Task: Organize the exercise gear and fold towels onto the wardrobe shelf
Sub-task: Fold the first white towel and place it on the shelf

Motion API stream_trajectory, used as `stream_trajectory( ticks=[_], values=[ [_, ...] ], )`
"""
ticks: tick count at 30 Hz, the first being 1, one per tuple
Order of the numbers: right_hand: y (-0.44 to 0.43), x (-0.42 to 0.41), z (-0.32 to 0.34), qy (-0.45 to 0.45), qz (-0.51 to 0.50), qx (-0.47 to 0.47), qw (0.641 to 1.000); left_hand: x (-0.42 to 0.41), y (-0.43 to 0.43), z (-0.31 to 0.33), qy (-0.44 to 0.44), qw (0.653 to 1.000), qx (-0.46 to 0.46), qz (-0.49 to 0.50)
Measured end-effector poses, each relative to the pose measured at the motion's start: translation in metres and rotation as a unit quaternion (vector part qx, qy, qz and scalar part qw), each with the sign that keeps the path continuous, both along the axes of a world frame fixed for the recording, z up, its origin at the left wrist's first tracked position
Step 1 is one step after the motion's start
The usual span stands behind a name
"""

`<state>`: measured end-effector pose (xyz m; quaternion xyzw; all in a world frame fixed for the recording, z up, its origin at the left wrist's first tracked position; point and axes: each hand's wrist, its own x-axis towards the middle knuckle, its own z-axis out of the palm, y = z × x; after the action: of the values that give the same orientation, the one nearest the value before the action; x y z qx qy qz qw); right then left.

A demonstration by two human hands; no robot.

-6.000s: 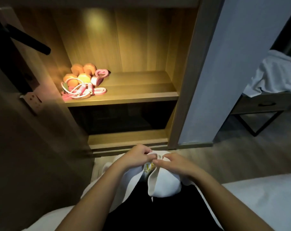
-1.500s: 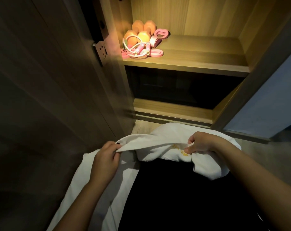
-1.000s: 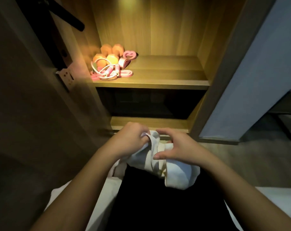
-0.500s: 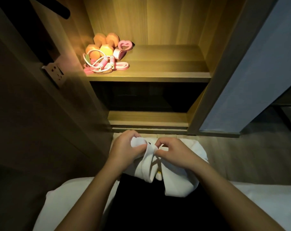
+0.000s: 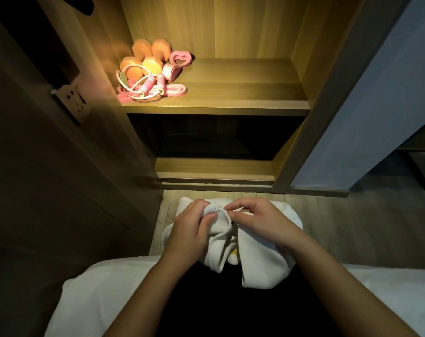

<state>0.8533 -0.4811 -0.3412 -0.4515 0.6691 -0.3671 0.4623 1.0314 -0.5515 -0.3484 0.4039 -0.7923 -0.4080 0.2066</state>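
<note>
pale slotted plate [image 5: 70, 103] on dark left panel [image 5: 36, 178]; blue-grey wall [image 5: 367, 105] at right; wood floor [image 5: 352, 227]; white bed [image 5: 104, 293] along bottom edge.

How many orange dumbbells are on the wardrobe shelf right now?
2. Both lie side by side at the back left of the lit shelf: the left dumbbell and the right dumbbell, behind the pink jump rope. More could hide behind them.

One view only, worn on the head, facing forward and tilted steeply down. Right under the lens, close up: the left hand [image 5: 190, 231], the right hand [image 5: 260, 221] and the towel [image 5: 262, 268], forearms [image 5: 143, 288] entering from the bottom edge. Farther ahead, the lit shelf [image 5: 243, 93] fills the upper middle. Wide lens bends the edges.
</note>
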Motion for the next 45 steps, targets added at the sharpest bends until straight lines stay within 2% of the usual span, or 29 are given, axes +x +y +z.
stream_trajectory(
  ticks=[4, 8, 12, 17, 28, 45],
  values=[
    [-0.002, 0.006, -0.006, 0.012, -0.022, 0.010, 1.000, 0.000, 0.001, -0.003, -0.034, 0.999, 0.005, -0.031],
    [0.001, 0.009, -0.010, 0.038, -0.040, -0.022, 0.998, 0.000, 0.003, -0.002, -0.011, 0.999, 0.036, 0.027],
    [0.006, 0.010, -0.013, 0.037, -0.053, -0.039, 0.997, -0.002, -0.002, -0.001, 0.000, 0.992, 0.114, 0.056],
    [0.009, 0.015, -0.013, 0.062, -0.073, -0.080, 0.992, 0.000, -0.004, -0.002, -0.030, 0.996, 0.083, -0.014],
    [0.013, 0.022, -0.017, 0.068, -0.094, -0.111, 0.987, -0.009, 0.009, -0.008, 0.051, 0.990, 0.072, 0.114],
    [0.015, 0.024, -0.021, 0.003, -0.139, -0.151, 0.979, -0.008, 0.027, -0.007, 0.000, 0.991, -0.012, 0.135]
  ],
)
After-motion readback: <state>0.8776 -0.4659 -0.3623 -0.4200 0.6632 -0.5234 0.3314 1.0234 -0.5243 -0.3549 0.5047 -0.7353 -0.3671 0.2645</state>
